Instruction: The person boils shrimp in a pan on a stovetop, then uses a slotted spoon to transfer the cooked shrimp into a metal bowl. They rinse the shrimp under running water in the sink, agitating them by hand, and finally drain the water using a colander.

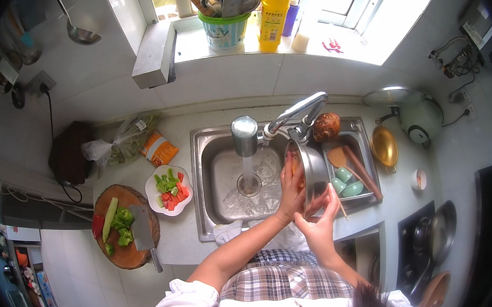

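A stainless steel bowl [316,175] is tipped on its side over the right edge of the sink basin [225,173], its mouth facing left. My left hand [291,191] lies across that mouth, fingers spread along the inside against orange and pinkish food that is mostly hidden. From below and the right, my right hand [320,222] holds the bowl by its lower rim and outer wall. Water runs from the faucet head [245,135] onto the drain [249,184], left of the bowl.
Left of the sink are a scalloped plate [151,199] of cut vegetables and a round wooden board [124,258] with a cleaver [141,227]. Right of the basin, a drain tray holds green cups [344,174] and a wooden rod [360,168]. The faucet neck [298,112] arches behind the bowl.
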### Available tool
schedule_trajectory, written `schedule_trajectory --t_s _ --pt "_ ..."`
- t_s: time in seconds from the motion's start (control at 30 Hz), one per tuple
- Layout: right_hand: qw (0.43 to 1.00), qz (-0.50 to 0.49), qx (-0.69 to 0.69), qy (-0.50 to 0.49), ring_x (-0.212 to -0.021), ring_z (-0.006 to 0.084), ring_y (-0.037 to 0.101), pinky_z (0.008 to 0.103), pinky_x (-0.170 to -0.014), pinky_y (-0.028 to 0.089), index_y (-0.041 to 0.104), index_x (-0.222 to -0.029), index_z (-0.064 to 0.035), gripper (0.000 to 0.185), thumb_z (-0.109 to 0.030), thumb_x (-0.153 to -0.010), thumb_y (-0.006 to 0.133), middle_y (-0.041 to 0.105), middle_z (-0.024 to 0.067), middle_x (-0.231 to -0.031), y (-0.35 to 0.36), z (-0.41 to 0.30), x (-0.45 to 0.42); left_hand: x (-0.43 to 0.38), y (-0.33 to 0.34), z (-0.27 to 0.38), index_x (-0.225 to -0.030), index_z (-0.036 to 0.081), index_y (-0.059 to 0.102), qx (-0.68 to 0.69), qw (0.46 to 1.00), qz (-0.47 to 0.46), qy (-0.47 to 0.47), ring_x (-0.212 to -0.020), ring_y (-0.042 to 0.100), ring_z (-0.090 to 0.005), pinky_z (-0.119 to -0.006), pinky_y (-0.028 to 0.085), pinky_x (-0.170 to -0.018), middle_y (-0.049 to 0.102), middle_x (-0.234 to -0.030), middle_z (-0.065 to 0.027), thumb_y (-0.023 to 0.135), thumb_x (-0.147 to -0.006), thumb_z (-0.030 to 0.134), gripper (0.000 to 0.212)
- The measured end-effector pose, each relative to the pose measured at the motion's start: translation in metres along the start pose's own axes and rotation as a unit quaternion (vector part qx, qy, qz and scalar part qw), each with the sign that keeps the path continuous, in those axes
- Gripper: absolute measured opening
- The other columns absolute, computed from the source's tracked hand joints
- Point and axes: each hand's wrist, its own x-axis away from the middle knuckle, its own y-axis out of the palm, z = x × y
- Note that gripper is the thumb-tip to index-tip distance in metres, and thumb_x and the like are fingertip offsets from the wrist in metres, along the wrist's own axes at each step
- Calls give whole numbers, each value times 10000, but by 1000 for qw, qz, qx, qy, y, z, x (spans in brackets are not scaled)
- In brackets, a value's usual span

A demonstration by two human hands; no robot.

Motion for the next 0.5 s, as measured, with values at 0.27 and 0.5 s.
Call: schedule_trajectory --t_s 0.27,0.5 --pt "914 -81 -299 261 -1094 240 465 434 -795 501 103 -1413 -140 876 -82 -762 687 382 132 -1252 36 47 -22 18 -65 -35 -1363 219 441 -292 946 -117 -76 -1318 242 -425 -510 205 -1057 175 -1509 -148 486 -894 376 497" --pt "797 -211 -449 344 -1000 325 561 575 -818 485 236 -1294 -37 594 -18 -772 518 492 172 -1145 96 89 -57 -8 -135 -43 -1261 194 557 -482 864 -115 -93 -1334 225 -409 -562 170 -1053 292 -1471 -128 491 -866 463 482"
